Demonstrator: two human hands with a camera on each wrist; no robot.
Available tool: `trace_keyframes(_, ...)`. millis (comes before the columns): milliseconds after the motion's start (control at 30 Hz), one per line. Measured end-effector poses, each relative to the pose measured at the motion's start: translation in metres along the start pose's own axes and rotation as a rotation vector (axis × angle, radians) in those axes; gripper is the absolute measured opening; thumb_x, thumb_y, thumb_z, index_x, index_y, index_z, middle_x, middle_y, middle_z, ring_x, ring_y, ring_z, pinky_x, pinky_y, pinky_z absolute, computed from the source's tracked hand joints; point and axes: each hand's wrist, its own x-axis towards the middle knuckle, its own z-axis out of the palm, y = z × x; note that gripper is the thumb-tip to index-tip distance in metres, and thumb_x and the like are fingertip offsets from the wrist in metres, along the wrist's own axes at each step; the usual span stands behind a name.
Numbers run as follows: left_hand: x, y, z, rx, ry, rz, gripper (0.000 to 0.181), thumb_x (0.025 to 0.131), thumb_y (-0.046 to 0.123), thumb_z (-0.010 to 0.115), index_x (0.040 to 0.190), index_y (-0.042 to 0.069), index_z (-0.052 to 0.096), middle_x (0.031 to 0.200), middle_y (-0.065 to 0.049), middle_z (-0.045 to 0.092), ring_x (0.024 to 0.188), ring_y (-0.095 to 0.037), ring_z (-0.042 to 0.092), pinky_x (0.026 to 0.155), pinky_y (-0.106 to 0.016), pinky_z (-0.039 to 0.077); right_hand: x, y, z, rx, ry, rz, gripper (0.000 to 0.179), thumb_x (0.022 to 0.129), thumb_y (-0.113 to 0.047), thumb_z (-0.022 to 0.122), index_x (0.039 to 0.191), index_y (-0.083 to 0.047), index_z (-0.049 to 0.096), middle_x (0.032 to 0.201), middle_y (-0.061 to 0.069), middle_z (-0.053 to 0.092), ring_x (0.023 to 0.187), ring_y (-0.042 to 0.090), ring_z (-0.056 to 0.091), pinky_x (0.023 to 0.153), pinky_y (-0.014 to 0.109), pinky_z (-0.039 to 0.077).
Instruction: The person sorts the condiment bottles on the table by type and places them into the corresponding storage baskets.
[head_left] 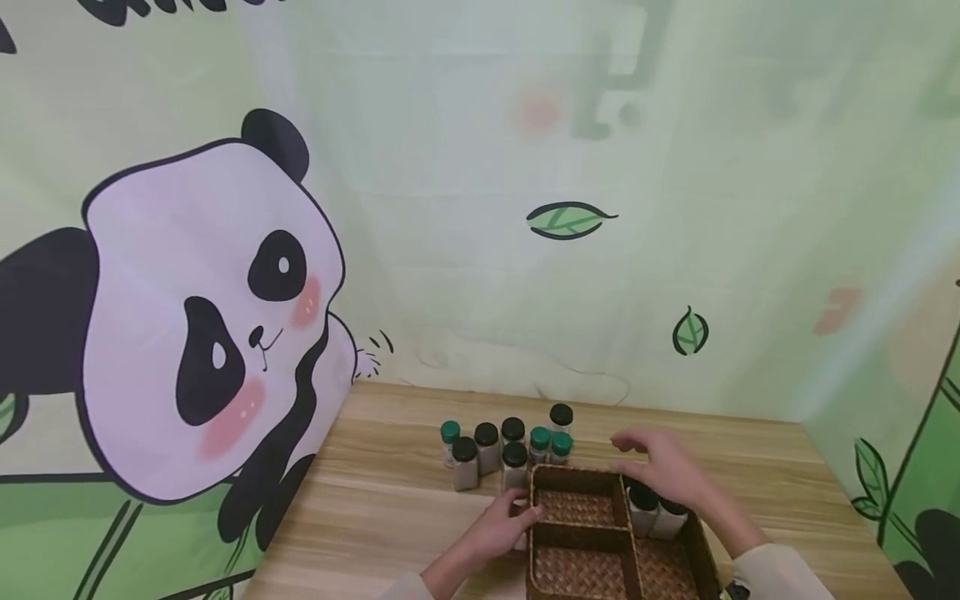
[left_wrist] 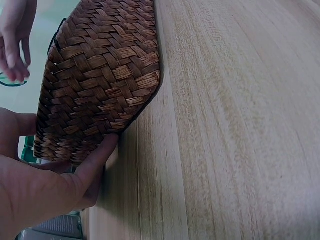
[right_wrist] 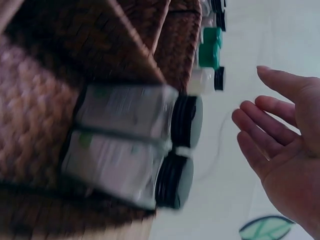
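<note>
So my left hand [head_left: 501, 527] is gripping the far left corner of the woven basket [head_left: 573, 508], and my right [head_left: 663, 467] is just hanging loose and open, nothing in it, over the far right compartment where two black-capped jars [head_left: 643, 515] sit side by side. The loose bunch, black caps plus some green-capped bottles [head_left: 450, 442], is off to my right hand's left, just past my left, which is way nearer. They're all upright, long axis vertical.

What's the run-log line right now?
left hand grips brown woven divided basket | right hand empty | black-capped square jars inside basket
</note>
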Motion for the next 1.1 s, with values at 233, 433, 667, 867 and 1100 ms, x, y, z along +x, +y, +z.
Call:
trace_keyframes(233,-0.001,0.001,-0.003,-0.004,0.01,-0.007,0.055,0.108,0.029,0.063,0.149,-0.006,0.047,0.125,-0.02,0.064,0.12,-0.04,0.063,0.082,-0.06,0.062,0.035,-0.007,0.03,0.009,0.055,0.003,0.034,0.098,-0.02,0.079,0.124,0.001,0.073,0.119,0.014,0.075,0.112,0.035,0.07,0.099,0.056,0.056)
trace_keyframes(433,-0.002,0.0,-0.005,-0.056,-0.001,-0.011,0.054,0.108,0.027,0.063,0.148,-0.005,0.047,0.129,-0.022,0.062,0.123,-0.041,0.062,0.083,-0.061,0.061,0.056,-0.006,0.058,-0.031,0.07,0.026,0.031,0.095,-0.013,0.081,0.121,0.003,0.074,0.116,0.017,0.074,0.109,0.036,0.069,0.096,0.056,0.056)
trace_keyframes(667,0.001,-0.002,-0.001,-0.08,0.001,-0.023,0.052,0.107,0.027,0.065,0.147,-0.003,0.049,0.13,-0.022,0.063,0.123,-0.041,0.063,0.082,-0.063,0.061,0.07,-0.006,0.079,-0.067,0.072,0.073,0.023,0.09,-0.006,0.085,0.11,0.0,0.074,0.104,0.012,0.071,0.099,0.033,0.068,0.088,0.053,0.058)
trace_keyframes(867,0.002,-0.002,0.0,-0.076,0.006,-0.022,0.051,0.107,0.028,0.066,0.145,-0.003,0.051,0.126,-0.018,0.065,0.12,-0.039,0.064,0.082,-0.061,0.062,0.074,-0.008,0.085,-0.06,0.075,0.083,0.022,0.087,-0.001,0.086,0.104,-0.001,0.072,0.099,0.009,0.068,0.093,0.026,0.067,0.084,0.048,0.059)
trace_keyframes(1100,0.003,-0.004,-0.004,-0.08,0.008,-0.026,0.052,0.107,0.028,0.066,0.146,-0.004,0.05,0.126,-0.019,0.064,0.121,-0.039,0.064,0.082,-0.06,0.062,0.075,-0.011,0.085,-0.077,0.082,0.074,0.022,0.088,-0.001,0.085,0.104,-0.001,0.072,0.1,0.01,0.069,0.094,0.027,0.067,0.085,0.05,0.059)
